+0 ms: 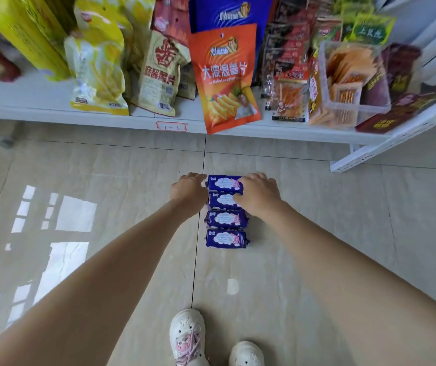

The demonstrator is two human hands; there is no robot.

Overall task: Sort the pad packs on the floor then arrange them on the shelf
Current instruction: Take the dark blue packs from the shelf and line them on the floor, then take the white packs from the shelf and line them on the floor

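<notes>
Several dark blue pad packs with white and pink labels lie in a neat column on the tiled floor, just in front of the shelf. My left hand cups the left ends of the two farthest packs, fingers curled down beside them. On their right ends lies my right hand, its thumb on top of the second pack and its fingers wrapped over the far side. The two nearest packs lie untouched.
The white shelf carries snack bags: yellow ones at left, an orange chip bag overhanging the edge, and a clear bin of sachets at right. A shelf foot juts out at right. My white shoes stand below the packs.
</notes>
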